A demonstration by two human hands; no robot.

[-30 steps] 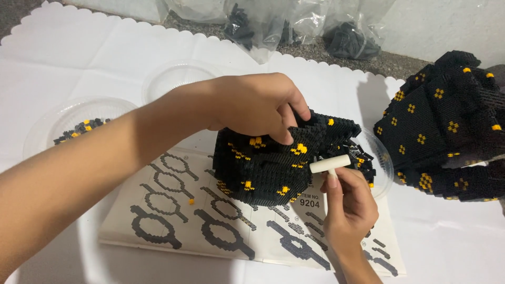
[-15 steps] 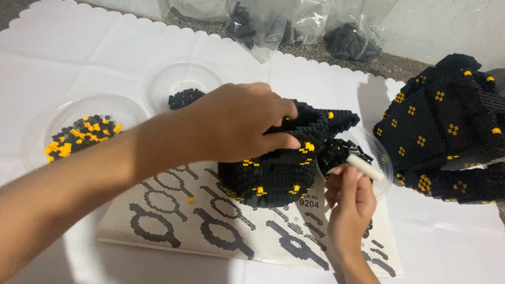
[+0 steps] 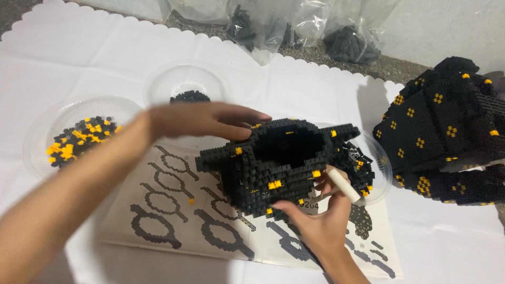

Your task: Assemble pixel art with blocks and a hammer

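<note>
Surface: white scalloped cloth (image 3: 79, 47) spread over the counter, bare grey top showing beyond it at 12 o'clock.
Right hand (image 3: 315, 223): nearest, at 6 o'clock; fingers curled round a short white stick (image 3: 343, 185), fingertips pressing the near lower wall of the black block model (image 3: 279, 165).
Instruction sheet (image 3: 173, 210): lies flat under the model, printed with black link shapes.
Black block model: mid-cloth, hollow on top, dotted with yellow studs; looks stiff but fragile, likely to shed pieces (tiny bricks pressed together), so best held low by its solid walls, not by the thin arms sticking out at 9 and 3 o'clock.
Left hand (image 3: 205, 120): open and flat, holding nothing, fingertips at the model's top rim, blurred.
Dishes: a clear dish of yellow and black bricks (image 3: 73, 139) at 9 o'clock; another dish (image 3: 184, 84) behind it with black bricks.
Bigger black build (image 3: 447, 126): at 3 o'clock, well apart.
Bags (image 3: 273, 26): clear plastic, farthest, at 12 o'clock.
</note>
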